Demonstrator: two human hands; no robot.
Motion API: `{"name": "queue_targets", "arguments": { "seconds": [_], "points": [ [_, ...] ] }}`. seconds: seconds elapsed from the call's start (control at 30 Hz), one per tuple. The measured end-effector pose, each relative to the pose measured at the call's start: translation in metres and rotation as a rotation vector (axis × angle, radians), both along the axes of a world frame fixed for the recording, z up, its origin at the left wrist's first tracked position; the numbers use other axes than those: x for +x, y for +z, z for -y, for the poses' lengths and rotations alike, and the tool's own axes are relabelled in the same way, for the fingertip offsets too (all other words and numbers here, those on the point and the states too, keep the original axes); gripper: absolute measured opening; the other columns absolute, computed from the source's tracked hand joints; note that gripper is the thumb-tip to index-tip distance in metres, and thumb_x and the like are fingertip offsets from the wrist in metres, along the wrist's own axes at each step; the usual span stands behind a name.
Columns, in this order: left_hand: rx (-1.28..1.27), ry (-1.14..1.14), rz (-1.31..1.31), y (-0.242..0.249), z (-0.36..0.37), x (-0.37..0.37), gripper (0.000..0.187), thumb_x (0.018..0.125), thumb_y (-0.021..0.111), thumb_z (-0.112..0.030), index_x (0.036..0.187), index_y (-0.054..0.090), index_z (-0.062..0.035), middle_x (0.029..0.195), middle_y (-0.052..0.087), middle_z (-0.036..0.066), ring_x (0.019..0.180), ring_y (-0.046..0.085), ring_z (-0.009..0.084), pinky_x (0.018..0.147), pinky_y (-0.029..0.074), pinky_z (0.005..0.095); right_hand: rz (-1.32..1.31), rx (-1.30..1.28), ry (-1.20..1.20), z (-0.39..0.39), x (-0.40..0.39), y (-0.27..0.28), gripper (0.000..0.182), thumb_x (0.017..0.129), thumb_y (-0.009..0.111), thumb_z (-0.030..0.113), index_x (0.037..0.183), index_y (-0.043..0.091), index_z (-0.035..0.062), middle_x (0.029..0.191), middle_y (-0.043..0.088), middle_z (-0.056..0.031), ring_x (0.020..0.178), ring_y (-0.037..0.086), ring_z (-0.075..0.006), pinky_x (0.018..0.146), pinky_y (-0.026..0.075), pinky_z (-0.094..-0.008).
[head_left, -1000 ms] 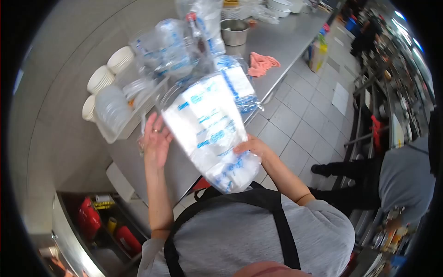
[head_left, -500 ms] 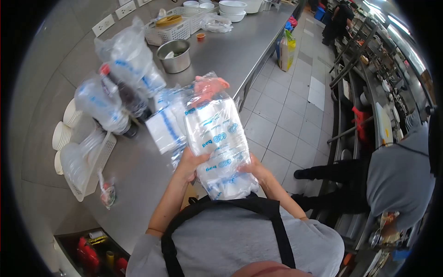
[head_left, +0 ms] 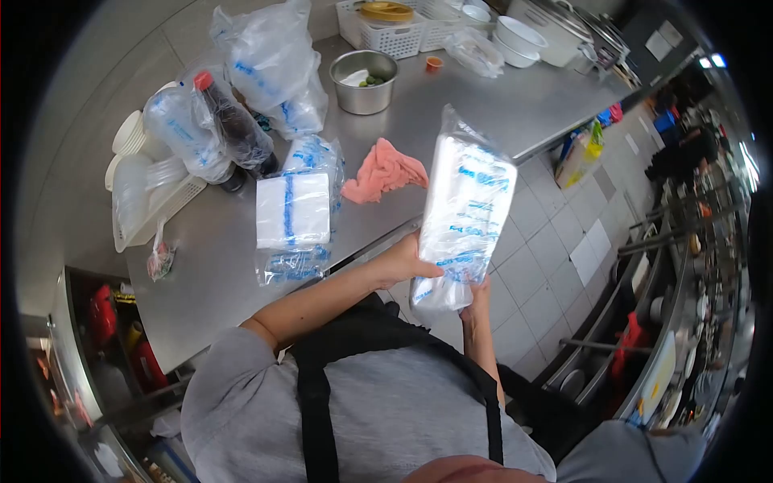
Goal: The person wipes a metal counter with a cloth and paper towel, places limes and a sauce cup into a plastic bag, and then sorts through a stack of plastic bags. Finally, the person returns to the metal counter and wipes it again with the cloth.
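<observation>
Between my two hands is a pack of plastic bags (head_left: 467, 205), a clear wrapper with blue print around folded white bags, held tilted beyond the counter edge. My left hand (head_left: 407, 262) grips its lower left side, thumb across the front. Lower down on the right, my right hand (head_left: 477, 296) closes on the other side, its fingers partly hidden behind the pack. On the counter to the left lies a second, open-ended plastic packet (head_left: 293, 211) with white folded contents. A crumpled pink cloth (head_left: 385, 171) rests between that packet and the one I hold.
The steel counter (head_left: 217, 298) carries a bagged dark bottle (head_left: 233, 129), a metal pot (head_left: 364, 84), a white basket (head_left: 394, 39) and a basket of plastic lids (head_left: 165, 209). An open drawer (head_left: 121, 338) is at lower left. Someone in grey (head_left: 636, 459) stands close at my right.
The pack has moved right and turned more upright in my hands, uncovering the pink cloth on the counter. My view has swung, so the counter shows more fully.
</observation>
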State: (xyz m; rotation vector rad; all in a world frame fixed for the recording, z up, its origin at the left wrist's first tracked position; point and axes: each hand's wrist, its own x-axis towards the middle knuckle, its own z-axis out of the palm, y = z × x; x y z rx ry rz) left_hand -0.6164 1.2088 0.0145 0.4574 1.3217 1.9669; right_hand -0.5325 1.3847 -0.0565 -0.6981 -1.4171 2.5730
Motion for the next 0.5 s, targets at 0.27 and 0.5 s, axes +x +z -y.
{"name": "queue_targets", "arguments": {
  "seconds": [0.27, 0.5],
  "points": [
    [-0.160, 0.243, -0.390, 0.001, 0.009, -0.070, 0.065, 0.075, 0.069, -0.015, 0.127, 0.034, 0.0019, 0.122, 0.045, 0.015, 0.106, 0.051, 0.0202, 0.089, 0.042, 0.0344, -0.088, 0.160, -0.042, -0.045, -0.145, 0.018, 0.027, 0.082, 0.061, 0.014, 0.103, 0.054, -0.0006, 0.094, 0.059, -0.0063, 0.083, 0.058, -0.0166, 0.069, 0.049, -0.0291],
    [-0.691, 0.329, -0.738, -0.004, 0.080, -0.067, 0.052, 0.069, 0.069, -0.014, 0.116, 0.051, -0.0032, 0.110, 0.057, 0.015, 0.097, 0.056, 0.0272, 0.088, 0.042, 0.0387, 0.008, 1.797, 0.121, -0.109, -0.274, -0.003, 0.041, 0.071, 0.060, 0.009, 0.112, 0.055, 0.0050, 0.091, 0.058, -0.0210, 0.086, 0.059, -0.0347, 0.077, 0.047, -0.0390]
  ]
}}
